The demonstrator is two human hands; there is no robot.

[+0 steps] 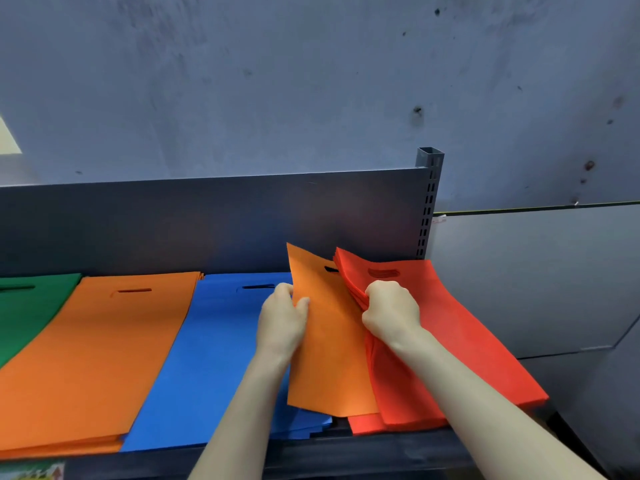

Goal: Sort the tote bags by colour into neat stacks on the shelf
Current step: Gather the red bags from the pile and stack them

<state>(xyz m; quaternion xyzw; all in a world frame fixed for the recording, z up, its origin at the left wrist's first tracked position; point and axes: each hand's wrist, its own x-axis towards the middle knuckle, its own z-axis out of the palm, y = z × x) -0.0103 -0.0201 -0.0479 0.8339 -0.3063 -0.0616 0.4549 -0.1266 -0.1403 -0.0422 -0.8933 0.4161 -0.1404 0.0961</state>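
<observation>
Lying mid-frame between blue stack [207, 341] and red stack [467, 341], the orange bag [329, 348] is pinched at its edge by the left hand [282, 317]. The right hand [391, 311] grips the red stack's lifted edge; orange stack [97, 358] and green stack [27, 306] lie at frame left.

**No legible writing in view**

No word, number or brand could be read anywhere. The tote bags [97, 358] showed only plain colour, and the shelf [207, 220] was unmarked on its back panel. A printed sheet [33, 472] at the lower left edge carried coloured graphics, but it was too blurred and cropped to make out.
</observation>
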